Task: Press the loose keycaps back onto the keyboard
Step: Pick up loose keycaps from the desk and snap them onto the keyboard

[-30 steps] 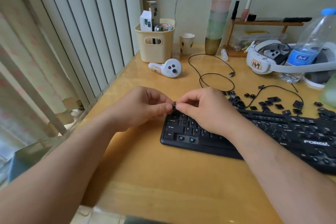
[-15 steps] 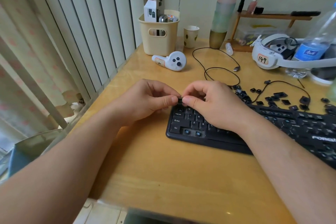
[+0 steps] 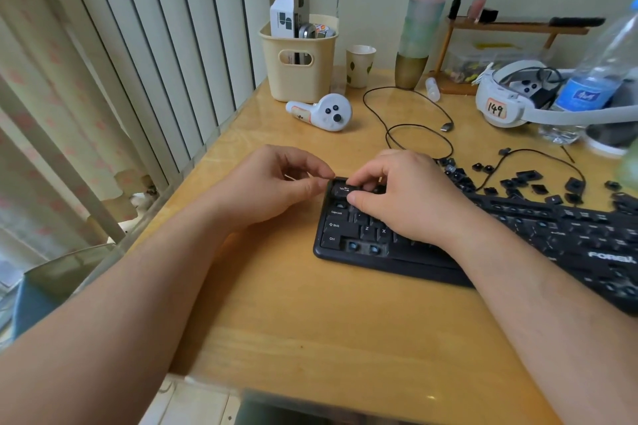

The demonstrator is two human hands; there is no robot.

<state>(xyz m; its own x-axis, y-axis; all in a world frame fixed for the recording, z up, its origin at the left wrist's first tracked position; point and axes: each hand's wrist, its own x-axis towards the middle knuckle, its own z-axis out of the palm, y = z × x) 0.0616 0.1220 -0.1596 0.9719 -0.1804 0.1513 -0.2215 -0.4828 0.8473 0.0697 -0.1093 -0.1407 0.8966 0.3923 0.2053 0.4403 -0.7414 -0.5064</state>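
Note:
A black keyboard (image 3: pixel 518 245) lies on the wooden desk with several bare blue switch stems showing. A black Tab keycap (image 3: pixel 340 190) sits at its far left column, just above Caps Lock. My right hand (image 3: pixel 404 200) pinches the keycap's right end between thumb and forefinger. My left hand (image 3: pixel 276 186) is beside the keyboard's corner, its curled thumb and forefinger at the keycap's left end. Several loose black keycaps (image 3: pixel 518 181) lie scattered behind the keyboard.
A black cable (image 3: pixel 419 128) loops behind my hands. A white controller (image 3: pixel 322 112), a cream basket (image 3: pixel 298 62), a paper cup (image 3: pixel 359 65), a white headset (image 3: pixel 507 103) and a water bottle (image 3: pixel 593 79) stand at the back. Vertical blinds (image 3: pixel 155 45) border the desk's left edge.
The keycap held between both hands has come down onto the keyboard's left column, and its Tab label now shows. My left fingers have eased back to its left end.

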